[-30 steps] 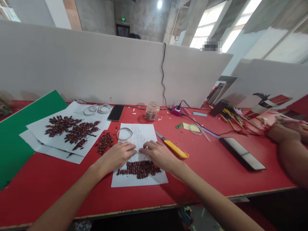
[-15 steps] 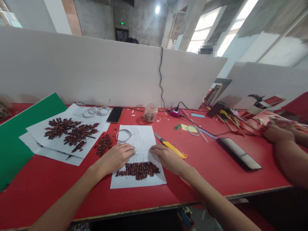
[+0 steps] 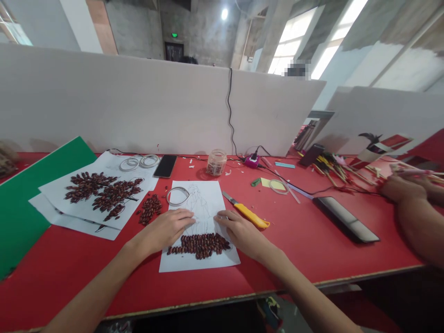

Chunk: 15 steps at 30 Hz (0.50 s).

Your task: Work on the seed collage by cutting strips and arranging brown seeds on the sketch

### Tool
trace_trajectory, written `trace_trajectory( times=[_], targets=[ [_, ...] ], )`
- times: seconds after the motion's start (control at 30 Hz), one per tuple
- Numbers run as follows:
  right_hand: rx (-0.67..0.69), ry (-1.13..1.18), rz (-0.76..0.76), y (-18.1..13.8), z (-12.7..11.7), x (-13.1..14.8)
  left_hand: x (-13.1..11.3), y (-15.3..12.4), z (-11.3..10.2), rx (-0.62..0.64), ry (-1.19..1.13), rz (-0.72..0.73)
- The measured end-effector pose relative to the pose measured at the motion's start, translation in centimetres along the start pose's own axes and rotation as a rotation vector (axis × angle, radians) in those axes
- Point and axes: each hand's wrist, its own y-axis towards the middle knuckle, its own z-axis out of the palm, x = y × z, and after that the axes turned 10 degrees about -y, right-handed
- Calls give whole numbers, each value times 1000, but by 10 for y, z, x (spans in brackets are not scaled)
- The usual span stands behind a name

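Note:
A white sheet with a line drawing (image 3: 196,196) lies on the red table under both hands. Rows of dark red-brown beans (image 3: 203,244) cover its lower part. My left hand (image 3: 175,226) rests on the sheet's left side, fingers stretched out, holding nothing. On the right side, my right hand (image 3: 239,229) lies with fingers apart, also holding nothing. A loose pile of beans (image 3: 150,208) sits left of the sheet, and a ring of clear tape (image 3: 177,196) overlaps its upper left. Beside my right hand is a yellow utility knife (image 3: 251,215).
Left are papers with bean designs (image 3: 104,192) on a green board (image 3: 21,217). A phone (image 3: 165,166), a glass jar (image 3: 217,163) and a purple power adapter (image 3: 252,160) stand behind. To the right lie a dark flat case (image 3: 347,219) and another person's hands (image 3: 404,187).
My right-hand fingers have shifted slightly. My left hand has hardly moved, and the beans and sheet look the same. The view has tilted a little.

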Motion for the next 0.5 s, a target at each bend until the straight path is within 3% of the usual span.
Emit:
trace_trajectory(
  times=[0.13,0.27,0.37,0.5],
  targets=[
    [-69,74,48,-8,-9,-2,3,-7,-4,-39,-112,-58],
    [-293,-120,320,-19,-12,-21,7,-9,-5,-124,-185,-118],
    [-204,-232,422,-23,-7,-38,7,-6,-4,-135,-194,-133],
    [-117,-152,445,-23,-1,-48,-1,4,-3,-108,-140,-106]
  ],
)
